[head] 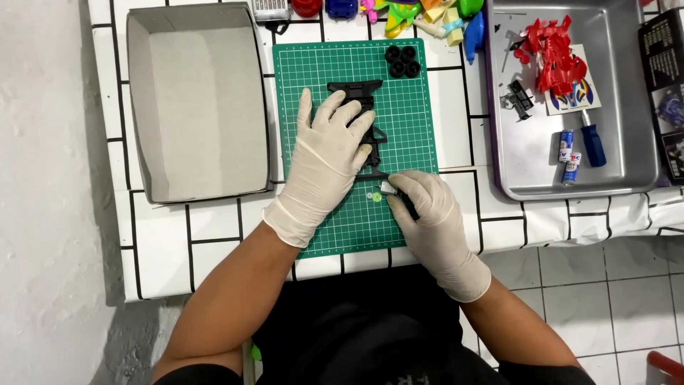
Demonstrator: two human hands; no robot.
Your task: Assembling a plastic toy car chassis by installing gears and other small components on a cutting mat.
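A black plastic toy-car chassis (370, 128) is lying lengthwise along the middle of a green cutting mat (406, 107), its far end pointing away from the person and its near end reaching toward the mat's lower half. The left hand (326, 153), in a pale latex glove, is lying flat over the chassis with fingers spread, pressing it against the mat rather than closing around it. The right hand (427, 214), gloved the same way, is pinching a small silver motor (389, 188) between thumb and fingertips, holding it just at the near end of the chassis; whether the motor is touching the chassis cannot be told. A small light green gear (376, 196) is lying on the mat just beside the motor, close to both hands. Four black wheels (402, 61) are sitting in a tight cluster at the mat's far right corner, well apart from the hands. To the left of the mat, an open grey cardboard box lid (196, 107) is resting on the white tablecloth with black grid lines (214, 221). To the right, a metal tray (627, 107) is holding red plastic parts (552, 53), a sticker sheet (576, 96), a blue-handled screwdriver (592, 142) and two small batteries (568, 155). Brightly coloured toys (406, 11) are crowding the table's far edge.
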